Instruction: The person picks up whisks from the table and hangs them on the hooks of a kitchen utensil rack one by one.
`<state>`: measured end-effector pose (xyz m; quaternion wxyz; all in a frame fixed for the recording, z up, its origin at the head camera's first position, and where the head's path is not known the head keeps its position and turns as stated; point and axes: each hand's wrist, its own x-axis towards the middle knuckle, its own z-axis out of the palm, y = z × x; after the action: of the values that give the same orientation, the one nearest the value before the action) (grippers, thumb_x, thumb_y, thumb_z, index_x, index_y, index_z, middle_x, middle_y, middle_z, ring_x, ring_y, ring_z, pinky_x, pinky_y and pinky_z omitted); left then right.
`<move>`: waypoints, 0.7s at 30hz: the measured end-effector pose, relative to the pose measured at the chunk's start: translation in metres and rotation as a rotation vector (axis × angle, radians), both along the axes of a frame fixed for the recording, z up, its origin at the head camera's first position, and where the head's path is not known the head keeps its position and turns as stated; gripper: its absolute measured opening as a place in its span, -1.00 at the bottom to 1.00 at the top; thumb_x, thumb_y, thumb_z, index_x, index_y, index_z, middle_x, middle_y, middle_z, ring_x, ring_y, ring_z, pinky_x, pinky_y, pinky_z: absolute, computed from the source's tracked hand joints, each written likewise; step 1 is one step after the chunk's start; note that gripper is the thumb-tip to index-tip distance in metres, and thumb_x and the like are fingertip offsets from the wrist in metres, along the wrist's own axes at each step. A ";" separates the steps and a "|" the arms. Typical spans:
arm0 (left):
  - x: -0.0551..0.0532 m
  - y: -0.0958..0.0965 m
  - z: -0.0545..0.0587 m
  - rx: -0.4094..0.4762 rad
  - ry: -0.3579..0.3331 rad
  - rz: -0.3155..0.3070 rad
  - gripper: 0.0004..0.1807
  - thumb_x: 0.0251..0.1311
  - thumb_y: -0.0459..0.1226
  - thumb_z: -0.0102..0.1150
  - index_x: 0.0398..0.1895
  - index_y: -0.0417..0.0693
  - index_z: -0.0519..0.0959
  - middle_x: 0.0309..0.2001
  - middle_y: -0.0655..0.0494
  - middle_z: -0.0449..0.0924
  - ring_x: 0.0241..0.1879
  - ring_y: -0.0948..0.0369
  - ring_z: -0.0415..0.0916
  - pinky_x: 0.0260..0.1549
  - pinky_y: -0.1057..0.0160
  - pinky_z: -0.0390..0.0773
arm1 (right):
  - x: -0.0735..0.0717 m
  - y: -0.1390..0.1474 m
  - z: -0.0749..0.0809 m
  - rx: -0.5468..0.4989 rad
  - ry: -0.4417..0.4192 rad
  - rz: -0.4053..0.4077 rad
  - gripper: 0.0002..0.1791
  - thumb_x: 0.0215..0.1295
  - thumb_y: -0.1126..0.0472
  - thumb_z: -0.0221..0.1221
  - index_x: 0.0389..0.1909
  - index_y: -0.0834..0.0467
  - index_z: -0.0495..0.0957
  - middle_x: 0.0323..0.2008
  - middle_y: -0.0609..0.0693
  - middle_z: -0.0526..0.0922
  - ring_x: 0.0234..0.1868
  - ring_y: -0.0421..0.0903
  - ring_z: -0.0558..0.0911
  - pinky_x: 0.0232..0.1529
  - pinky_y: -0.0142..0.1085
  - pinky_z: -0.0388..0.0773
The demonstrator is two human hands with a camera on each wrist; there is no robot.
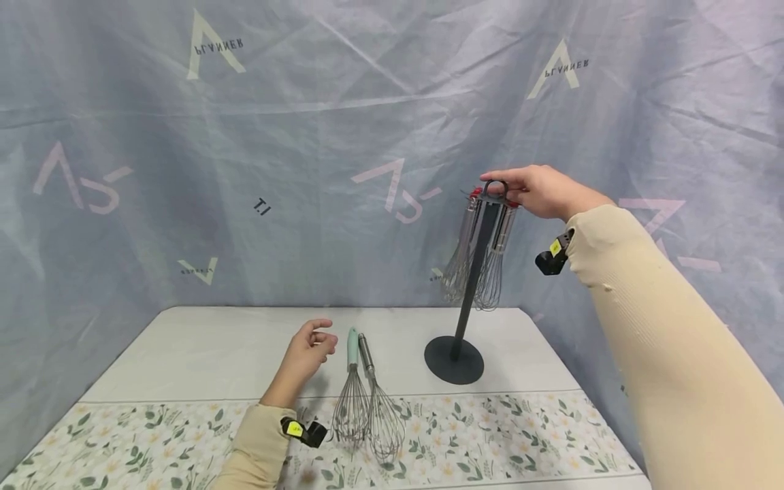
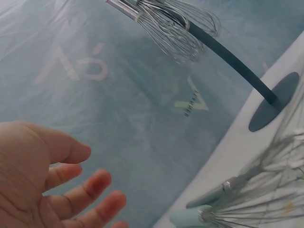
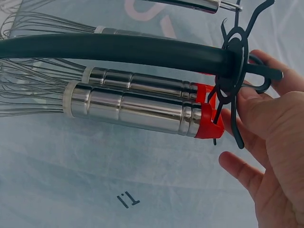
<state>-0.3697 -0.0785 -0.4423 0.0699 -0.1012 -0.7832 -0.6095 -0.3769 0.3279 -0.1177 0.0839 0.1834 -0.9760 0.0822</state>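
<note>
At the right, a dark metal whisk stand [image 1: 471,286] rises from a round base, with several steel whisks [image 3: 137,113] hanging from its top hooks. At least two have red handle ends. My right hand [image 1: 545,190] is at the top of the stand; thumb and forefinger pinch the ring [image 3: 260,88] above the hooks. My left hand [image 1: 311,348] holds nothing, fingers loosely bent, just left of two whisks lying on the table. One has a mint-green handle [image 1: 352,348], the other a steel handle [image 1: 366,350]; their wire loops lie side by side toward me.
The white table [image 1: 226,354] carries a floral strip [image 1: 184,435] along its nearer part. Behind it hangs a grey-blue printed cloth [image 1: 318,136], which also drapes down both sides. The stand's round base [image 1: 437,361] rests on the white part of the table.
</note>
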 end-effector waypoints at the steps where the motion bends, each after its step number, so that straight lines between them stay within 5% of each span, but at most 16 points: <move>1: -0.001 0.001 -0.003 -0.009 -0.016 0.002 -0.58 0.43 -0.33 0.15 0.31 -0.17 0.43 -0.04 -0.17 0.65 -0.17 0.11 0.62 -0.19 0.18 0.58 | 0.000 0.000 0.000 0.013 0.006 0.003 -0.32 0.55 0.42 -0.22 0.59 -0.14 0.15 0.30 0.12 0.54 -0.22 0.02 0.58 -0.34 -0.18 0.33; 6: -0.006 0.007 -0.027 -0.036 -0.097 0.024 -0.50 0.42 -0.29 0.16 0.39 -0.11 0.39 0.05 -0.15 0.58 -0.07 -0.03 0.60 -0.13 -0.03 0.61 | 0.003 -0.003 0.002 0.054 0.007 -0.013 -0.31 0.56 0.40 -0.20 0.60 -0.15 0.11 0.31 0.12 0.54 -0.50 -0.06 0.27 -0.48 -0.26 0.24; 11: -0.007 0.018 -0.046 -0.050 -0.155 0.041 -0.43 0.42 -0.27 0.17 0.44 -0.16 0.34 0.09 -0.23 0.53 -0.13 -0.09 0.58 -0.30 0.04 0.63 | 0.006 -0.007 0.001 0.083 0.017 -0.025 -0.31 0.56 0.40 -0.18 0.60 -0.13 0.10 0.29 0.12 0.56 -0.44 -0.04 0.35 -0.39 -0.20 0.29; 21: -0.010 0.033 -0.060 -0.116 -0.214 0.062 -0.30 0.32 -0.20 0.28 0.46 -0.21 0.29 0.14 -0.32 0.54 0.01 -0.12 0.60 -0.31 0.05 0.65 | 0.009 -0.018 0.003 0.164 0.050 -0.031 -0.35 0.57 0.37 -0.14 0.61 -0.05 0.10 0.23 0.18 0.58 -0.50 -0.04 0.32 -0.40 -0.19 0.30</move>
<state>-0.3795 -0.0456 -0.5024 -0.0012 -0.0152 -0.8229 -0.5680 -0.3678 0.3100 -0.1151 0.0940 0.1766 -0.9798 -0.0040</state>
